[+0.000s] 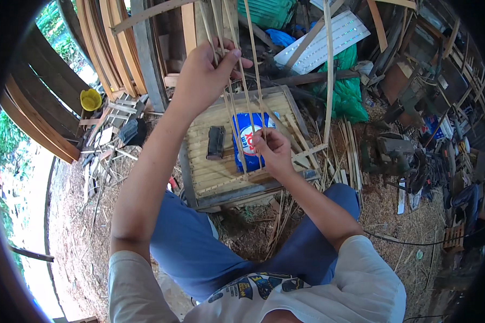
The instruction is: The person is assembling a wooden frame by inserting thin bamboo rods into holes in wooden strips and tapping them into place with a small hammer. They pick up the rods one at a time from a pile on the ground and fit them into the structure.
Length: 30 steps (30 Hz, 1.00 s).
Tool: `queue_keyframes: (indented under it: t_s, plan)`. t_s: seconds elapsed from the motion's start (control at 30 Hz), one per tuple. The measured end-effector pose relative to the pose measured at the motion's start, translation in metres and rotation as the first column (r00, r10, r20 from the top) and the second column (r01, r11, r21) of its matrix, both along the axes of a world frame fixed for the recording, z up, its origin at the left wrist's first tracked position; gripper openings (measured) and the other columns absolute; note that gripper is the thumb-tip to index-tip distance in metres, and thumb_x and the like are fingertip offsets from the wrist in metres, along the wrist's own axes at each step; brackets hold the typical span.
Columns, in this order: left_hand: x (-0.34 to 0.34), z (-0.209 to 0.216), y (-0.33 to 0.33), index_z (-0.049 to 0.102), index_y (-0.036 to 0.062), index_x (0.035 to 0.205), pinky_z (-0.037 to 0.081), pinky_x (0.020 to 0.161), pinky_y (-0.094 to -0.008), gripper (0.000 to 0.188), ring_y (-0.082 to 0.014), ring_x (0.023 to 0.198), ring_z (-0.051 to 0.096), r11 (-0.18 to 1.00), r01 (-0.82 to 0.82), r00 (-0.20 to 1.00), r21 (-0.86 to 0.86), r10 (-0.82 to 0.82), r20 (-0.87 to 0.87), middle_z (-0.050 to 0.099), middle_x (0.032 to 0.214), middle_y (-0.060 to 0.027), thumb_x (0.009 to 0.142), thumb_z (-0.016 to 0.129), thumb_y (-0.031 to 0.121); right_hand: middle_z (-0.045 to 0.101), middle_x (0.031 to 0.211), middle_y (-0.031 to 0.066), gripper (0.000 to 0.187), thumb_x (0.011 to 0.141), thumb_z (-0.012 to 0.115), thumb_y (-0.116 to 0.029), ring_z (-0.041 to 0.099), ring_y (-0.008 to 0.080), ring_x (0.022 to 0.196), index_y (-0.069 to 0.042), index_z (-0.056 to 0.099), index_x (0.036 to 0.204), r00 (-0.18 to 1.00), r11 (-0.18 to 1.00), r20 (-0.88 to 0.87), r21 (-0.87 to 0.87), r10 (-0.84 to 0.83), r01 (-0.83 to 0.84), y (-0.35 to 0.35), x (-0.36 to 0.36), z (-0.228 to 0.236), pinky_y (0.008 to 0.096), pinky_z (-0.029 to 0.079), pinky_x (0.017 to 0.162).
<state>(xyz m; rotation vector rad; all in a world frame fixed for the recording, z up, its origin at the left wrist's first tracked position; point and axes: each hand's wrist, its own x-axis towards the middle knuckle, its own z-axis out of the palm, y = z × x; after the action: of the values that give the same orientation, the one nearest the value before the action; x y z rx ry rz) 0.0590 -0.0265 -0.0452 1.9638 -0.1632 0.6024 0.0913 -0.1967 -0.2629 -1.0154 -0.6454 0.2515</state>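
Observation:
A light frame of thin wooden sticks (255,59) rises in front of me, joined near its lower end by a slim crosspiece (310,151). My left hand (213,64) is closed around upright sticks on the frame's upper left, thumb and fingers pressing on them. Lower down, my right hand (275,153) pinches one upright just above the crosspiece. Behind the sticks, a blue plastic package (241,161) lies on a low slatted wooden table (202,175). Left of the package stands a dark rectangular block (215,143). My fingers partly hide where they meet the sticks.
Wood shavings (86,231) cover the ground. Scrap wood (121,110) and a yellow bowl-like container (90,100) are on the left; long planks (118,48) lean behind. A green plastic bag (347,89), white perforated panel (323,43) and cluttered machinery (390,153) fill the right.

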Motion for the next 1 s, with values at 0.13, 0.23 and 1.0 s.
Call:
queue_keyframes:
  t_s: [0.13, 0.23, 1.0]
  plan:
    - [-0.003, 0.003, -0.006, 0.057, -0.0002, 0.112, 0.055, 0.066, -0.0243, 0.020, -0.0114, 0.075, 0.070, 0.999, -0.018, 0.999, -0.036, 0.019, 0.032, 0.076, 0.099, -0.0116, 0.104, 0.060, 0.018, 0.064, 0.083, -0.0012, 0.017, 0.100, 0.069, -0.020, 0.055, 0.0030, 0.069, -0.004, 0.064, 0.098, 1.000, 1.000, 0.012, -0.014, 0.000, 0.001, -0.002, -0.001, 0.001, 0.0207, 0.044, 0.062]
    - [-0.003, 0.004, -0.010, 0.058, 0.0011, 0.111, 0.053, 0.067, -0.0233, 0.021, -0.0110, 0.076, 0.070, 0.999, -0.010, 1.000, -0.032, 0.010, 0.025, 0.076, 0.100, -0.0102, 0.105, 0.060, 0.021, 0.063, 0.082, -0.0014, 0.016, 0.101, 0.068, -0.019, 0.054, 0.0036, 0.069, -0.004, 0.063, 0.097, 1.000, 0.999, 0.024, -0.028, -0.015, 0.016, -0.003, 0.002, 0.000, 0.0212, 0.045, 0.062]
    - [0.006, 0.009, -0.012, 0.056, 0.0002, 0.111, 0.056, 0.064, -0.0256, 0.019, -0.0126, 0.071, 0.069, 0.987, 0.088, 0.996, -0.132, -0.087, 0.010, 0.073, 0.095, -0.0114, 0.105, 0.061, 0.017, 0.058, 0.114, 0.0068, 0.032, 0.101, 0.061, -0.006, 0.058, 0.0131, 0.102, -0.001, 0.047, 0.129, 0.877, 0.924, 0.290, 0.093, -0.383, 0.372, -0.033, 0.044, 0.089, 0.0287, 0.047, 0.092]
